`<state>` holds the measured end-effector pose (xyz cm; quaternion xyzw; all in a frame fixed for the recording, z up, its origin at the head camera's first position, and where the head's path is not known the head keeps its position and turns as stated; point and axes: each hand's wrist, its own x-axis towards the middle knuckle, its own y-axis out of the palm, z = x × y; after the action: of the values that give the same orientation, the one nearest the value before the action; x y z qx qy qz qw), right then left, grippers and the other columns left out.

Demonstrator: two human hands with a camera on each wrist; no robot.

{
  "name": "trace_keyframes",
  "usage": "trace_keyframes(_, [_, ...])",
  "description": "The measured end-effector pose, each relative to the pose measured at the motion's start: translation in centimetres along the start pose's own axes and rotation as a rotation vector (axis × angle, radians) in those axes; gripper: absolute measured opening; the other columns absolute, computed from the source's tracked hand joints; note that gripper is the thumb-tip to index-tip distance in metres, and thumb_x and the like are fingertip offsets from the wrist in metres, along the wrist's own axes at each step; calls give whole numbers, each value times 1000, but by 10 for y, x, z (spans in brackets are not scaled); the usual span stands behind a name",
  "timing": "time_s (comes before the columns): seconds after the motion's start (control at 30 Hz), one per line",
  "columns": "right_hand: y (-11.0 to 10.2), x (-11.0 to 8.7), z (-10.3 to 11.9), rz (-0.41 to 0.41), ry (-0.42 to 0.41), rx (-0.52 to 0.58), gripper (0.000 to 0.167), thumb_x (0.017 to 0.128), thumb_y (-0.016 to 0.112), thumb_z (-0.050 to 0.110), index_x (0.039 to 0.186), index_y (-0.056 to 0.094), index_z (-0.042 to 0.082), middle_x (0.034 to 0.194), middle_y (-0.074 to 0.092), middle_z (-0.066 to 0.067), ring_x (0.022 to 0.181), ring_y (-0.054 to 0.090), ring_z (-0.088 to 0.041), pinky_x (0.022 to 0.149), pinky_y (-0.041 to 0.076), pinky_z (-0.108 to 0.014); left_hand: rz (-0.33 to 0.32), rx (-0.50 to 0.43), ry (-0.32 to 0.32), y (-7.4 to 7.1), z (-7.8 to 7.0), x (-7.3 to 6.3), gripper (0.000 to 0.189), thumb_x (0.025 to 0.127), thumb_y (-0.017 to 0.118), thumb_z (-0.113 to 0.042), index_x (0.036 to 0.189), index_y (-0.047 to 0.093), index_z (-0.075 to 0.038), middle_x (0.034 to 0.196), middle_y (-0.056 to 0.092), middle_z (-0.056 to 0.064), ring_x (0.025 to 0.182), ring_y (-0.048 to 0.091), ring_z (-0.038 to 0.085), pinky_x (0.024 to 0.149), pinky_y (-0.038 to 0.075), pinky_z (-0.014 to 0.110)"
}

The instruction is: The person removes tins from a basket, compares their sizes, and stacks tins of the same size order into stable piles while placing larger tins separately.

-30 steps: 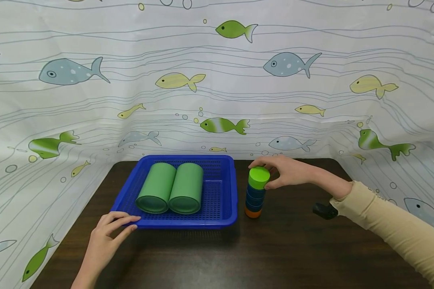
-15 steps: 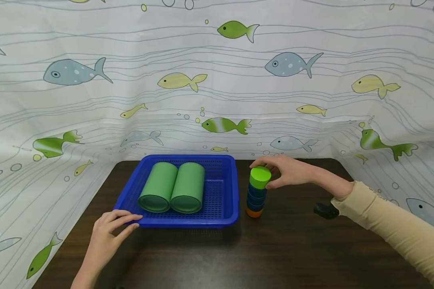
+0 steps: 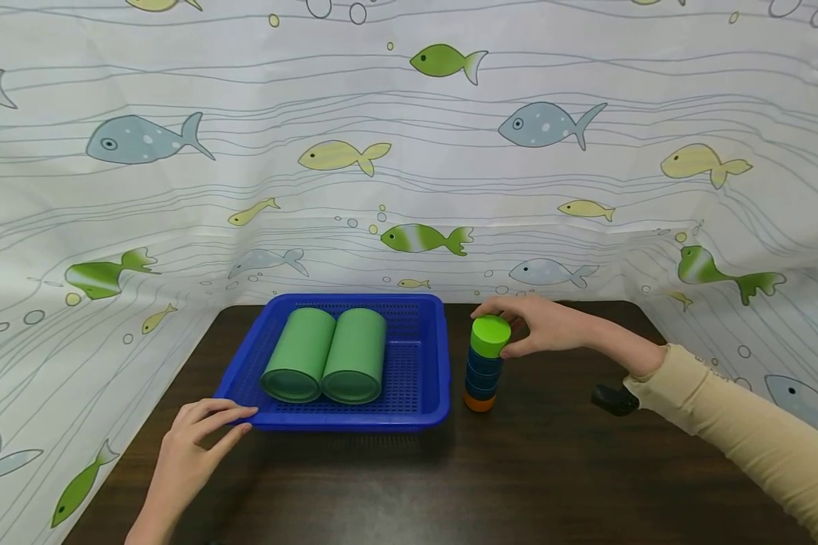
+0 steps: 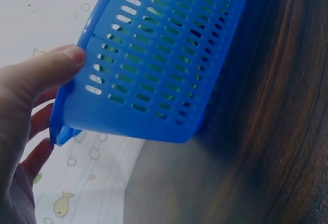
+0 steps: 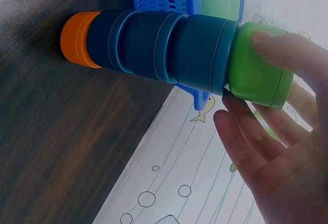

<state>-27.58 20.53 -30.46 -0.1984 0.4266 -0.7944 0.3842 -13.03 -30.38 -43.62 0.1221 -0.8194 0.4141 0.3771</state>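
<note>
A blue basket [image 3: 354, 420] of perforated plastic stands on the dark table, holding two green cylindrical cans [image 3: 303, 344] lying side by side. My left hand [image 3: 185, 453] holds its near-left corner. In the left wrist view the thumb [image 4: 74, 56] lies at the rim, with the other fingers behind it. Right of the basket rises an upright stack of round cups [image 3: 482, 372]: orange at the bottom, several dark blue ones above, bright green on top. My right hand [image 3: 535, 325] grips the green cup [image 5: 259, 65] between thumb and fingers.
The dark wooden table [image 3: 559, 469] extends in front of the basket and stack. A fish-patterned white sheet [image 3: 409, 182] rises behind and at both sides. A small black object [image 3: 615, 399] sits at the right sleeve's cuff [image 3: 661, 378].
My left hand has shifted slightly left along the basket's corner. The right hand keeps its grip on the green cup, and the stack stays put.
</note>
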Motion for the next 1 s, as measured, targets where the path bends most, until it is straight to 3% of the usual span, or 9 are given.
trace_keyframes(0.23, [1,-1,0,0,3,14,62,86,77,20,140,48,23,128,61,-3,111,62,-18,92,57,-40,-18,7,17,1,2,-1,48,56,85,12,93,80,-18,92,67,-3,100,46,-1,92,30,4])
trace_keyframes(0.47, [0,-2,2,14,20,19,64,85,77,18,142,47,25,131,60,-1,112,62,-17,93,56,-36,20,-18,-13,0,6,-1,46,59,85,11,93,80,-19,93,66,-5,100,45,-8,89,31,3])
trace_keyframes(0.6, [0,-2,3,14,12,11,66,85,77,18,143,45,24,132,59,-1,113,61,-17,93,55,-34,16,-14,3,0,7,-1,47,58,86,11,93,80,-20,93,66,-6,98,45,-7,88,31,3])
trace_keyframes(1.0, [-9,1,9,57,3,25,76,85,78,22,149,38,23,141,54,-3,120,61,-22,95,54,-37,8,-23,4,0,7,-1,47,59,85,11,93,79,-20,93,65,-7,99,45,-8,87,31,3])
